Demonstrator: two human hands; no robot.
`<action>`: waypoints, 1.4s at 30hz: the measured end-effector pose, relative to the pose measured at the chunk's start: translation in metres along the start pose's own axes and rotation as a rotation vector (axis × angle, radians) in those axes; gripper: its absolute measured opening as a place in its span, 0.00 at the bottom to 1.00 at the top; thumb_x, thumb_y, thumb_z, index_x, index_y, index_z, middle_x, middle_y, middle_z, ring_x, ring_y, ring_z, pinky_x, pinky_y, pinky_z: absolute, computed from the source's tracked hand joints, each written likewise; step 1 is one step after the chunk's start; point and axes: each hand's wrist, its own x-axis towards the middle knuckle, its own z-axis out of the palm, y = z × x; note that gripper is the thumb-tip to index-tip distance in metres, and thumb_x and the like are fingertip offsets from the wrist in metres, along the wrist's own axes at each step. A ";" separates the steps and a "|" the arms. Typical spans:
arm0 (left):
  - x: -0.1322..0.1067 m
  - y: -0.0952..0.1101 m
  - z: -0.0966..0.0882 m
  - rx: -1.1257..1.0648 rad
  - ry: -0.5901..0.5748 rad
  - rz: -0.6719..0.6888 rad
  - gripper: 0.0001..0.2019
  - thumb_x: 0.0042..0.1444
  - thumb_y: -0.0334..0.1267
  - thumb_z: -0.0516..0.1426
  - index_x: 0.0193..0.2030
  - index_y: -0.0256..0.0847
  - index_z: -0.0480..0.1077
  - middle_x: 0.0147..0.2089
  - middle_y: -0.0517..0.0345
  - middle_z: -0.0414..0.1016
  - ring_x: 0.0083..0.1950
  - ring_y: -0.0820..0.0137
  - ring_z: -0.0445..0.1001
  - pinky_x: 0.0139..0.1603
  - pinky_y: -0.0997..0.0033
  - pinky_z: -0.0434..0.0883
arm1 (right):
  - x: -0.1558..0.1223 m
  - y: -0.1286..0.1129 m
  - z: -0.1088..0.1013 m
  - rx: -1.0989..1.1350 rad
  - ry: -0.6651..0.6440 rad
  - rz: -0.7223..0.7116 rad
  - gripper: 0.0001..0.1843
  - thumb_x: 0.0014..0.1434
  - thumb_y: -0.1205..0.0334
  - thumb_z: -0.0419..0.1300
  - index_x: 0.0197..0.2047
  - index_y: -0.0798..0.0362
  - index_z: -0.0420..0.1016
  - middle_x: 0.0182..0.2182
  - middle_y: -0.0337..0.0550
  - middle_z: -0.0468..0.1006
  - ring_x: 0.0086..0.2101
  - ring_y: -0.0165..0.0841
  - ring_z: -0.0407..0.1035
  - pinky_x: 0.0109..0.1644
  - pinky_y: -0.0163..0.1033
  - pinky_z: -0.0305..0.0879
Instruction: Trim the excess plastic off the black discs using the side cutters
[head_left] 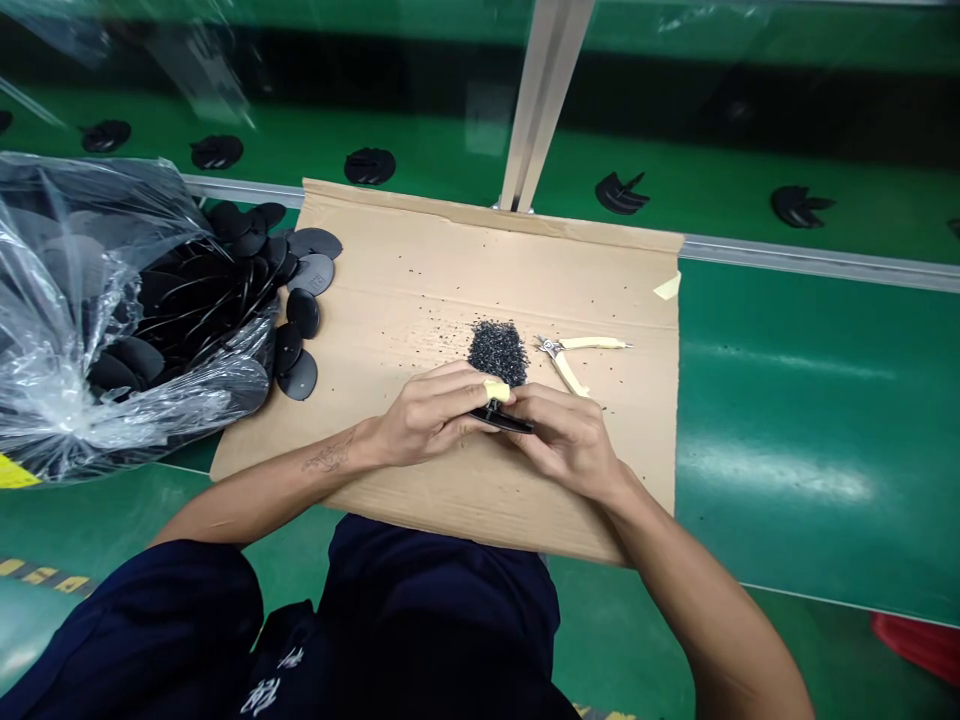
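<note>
A black round plastic disc (504, 420) is tilted almost edge-on between my two hands, over the cardboard sheet. My left hand (439, 412) is closed on its left side, with yellow tape around a fingertip. On the other side my right hand (566, 432) pinches the disc's right edge. The fingers partly hide a small raised part on top of the disc. Just beyond my fingers lies a heap of small black plastic bits (498, 352). Side cutters (564, 358) with yellow-wrapped handles rest spread to the right of the heap.
A clear plastic bag (52, 330) full of black discs lies at the left, with several loose discs (298, 375) at its mouth. Cardboard (360, 350) covers the green bench (787, 420). Behind a metal post (544, 100), black parts (622, 193) sit in a row on a green surface.
</note>
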 end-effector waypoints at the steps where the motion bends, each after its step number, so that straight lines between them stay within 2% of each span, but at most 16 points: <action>1: 0.000 0.001 0.000 0.015 -0.015 -0.005 0.14 0.70 0.41 0.56 0.57 0.35 0.72 0.44 0.44 0.82 0.44 0.67 0.80 0.45 0.64 0.77 | 0.000 0.001 0.000 -0.005 -0.006 -0.002 0.04 0.67 0.69 0.60 0.39 0.54 0.76 0.39 0.49 0.83 0.36 0.32 0.78 0.39 0.36 0.76; 4: 0.000 0.002 0.000 0.056 -0.046 -0.001 0.13 0.71 0.40 0.55 0.55 0.34 0.72 0.44 0.43 0.81 0.44 0.66 0.79 0.44 0.64 0.77 | -0.002 0.002 -0.001 -0.026 -0.033 -0.014 0.04 0.68 0.66 0.60 0.40 0.54 0.77 0.37 0.49 0.83 0.34 0.33 0.77 0.38 0.36 0.76; 7: 0.001 0.002 0.000 0.070 -0.043 0.012 0.12 0.70 0.40 0.55 0.52 0.35 0.73 0.42 0.45 0.81 0.41 0.68 0.78 0.42 0.65 0.76 | -0.003 0.002 -0.001 -0.072 -0.038 -0.029 0.05 0.68 0.65 0.61 0.40 0.55 0.78 0.38 0.49 0.83 0.36 0.34 0.79 0.41 0.36 0.77; 11: 0.002 0.003 0.000 0.044 -0.045 -0.010 0.11 0.67 0.41 0.60 0.52 0.37 0.73 0.41 0.49 0.81 0.40 0.69 0.78 0.41 0.67 0.77 | -0.003 0.002 0.001 -0.127 -0.007 -0.067 0.06 0.68 0.65 0.61 0.39 0.54 0.79 0.37 0.48 0.84 0.37 0.35 0.80 0.42 0.37 0.79; 17: 0.000 0.006 -0.001 -0.004 -0.003 -0.027 0.10 0.62 0.37 0.65 0.48 0.37 0.75 0.40 0.49 0.82 0.39 0.69 0.80 0.40 0.68 0.77 | -0.002 0.002 0.001 -0.138 0.003 -0.106 0.08 0.69 0.65 0.59 0.41 0.54 0.80 0.39 0.48 0.85 0.38 0.34 0.81 0.41 0.36 0.79; 22: -0.002 0.003 0.000 -0.031 -0.010 -0.015 0.13 0.68 0.39 0.59 0.56 0.39 0.73 0.44 0.47 0.83 0.43 0.67 0.81 0.44 0.64 0.78 | -0.002 0.000 0.000 -0.142 0.007 -0.093 0.08 0.68 0.66 0.60 0.36 0.54 0.78 0.36 0.47 0.84 0.35 0.33 0.79 0.39 0.35 0.78; 25: -0.002 0.004 0.001 -0.025 -0.010 -0.020 0.13 0.67 0.38 0.60 0.56 0.39 0.74 0.45 0.46 0.83 0.44 0.67 0.81 0.44 0.63 0.78 | -0.002 0.000 -0.001 -0.142 -0.002 -0.066 0.08 0.68 0.65 0.60 0.36 0.53 0.78 0.35 0.46 0.84 0.33 0.32 0.79 0.38 0.35 0.77; 31: 0.002 0.009 0.000 -0.026 0.019 -0.035 0.10 0.63 0.37 0.65 0.50 0.39 0.77 0.39 0.51 0.83 0.40 0.69 0.81 0.40 0.68 0.78 | -0.001 0.000 0.001 -0.053 0.010 -0.081 0.07 0.68 0.63 0.61 0.39 0.54 0.80 0.36 0.48 0.85 0.36 0.34 0.81 0.39 0.36 0.79; 34: 0.004 0.009 -0.001 -0.044 -0.010 -0.054 0.13 0.64 0.39 0.64 0.53 0.39 0.76 0.39 0.51 0.82 0.39 0.69 0.79 0.40 0.68 0.76 | -0.002 0.000 0.002 -0.016 0.024 -0.042 0.06 0.68 0.63 0.63 0.40 0.55 0.81 0.37 0.49 0.85 0.35 0.34 0.80 0.39 0.36 0.79; 38: 0.006 0.010 -0.002 -0.084 -0.066 -0.111 0.21 0.68 0.49 0.58 0.61 0.39 0.73 0.45 0.47 0.80 0.45 0.66 0.77 0.44 0.64 0.76 | -0.001 0.000 0.000 0.057 0.070 0.047 0.06 0.66 0.61 0.66 0.39 0.53 0.82 0.37 0.47 0.85 0.32 0.33 0.79 0.37 0.36 0.78; 42: 0.005 0.011 -0.004 -0.070 -0.037 -0.157 0.16 0.67 0.43 0.60 0.59 0.42 0.75 0.39 0.54 0.78 0.40 0.69 0.74 0.41 0.68 0.73 | 0.004 -0.001 -0.002 0.183 0.097 0.092 0.06 0.62 0.62 0.69 0.42 0.52 0.83 0.39 0.47 0.85 0.37 0.34 0.80 0.41 0.39 0.80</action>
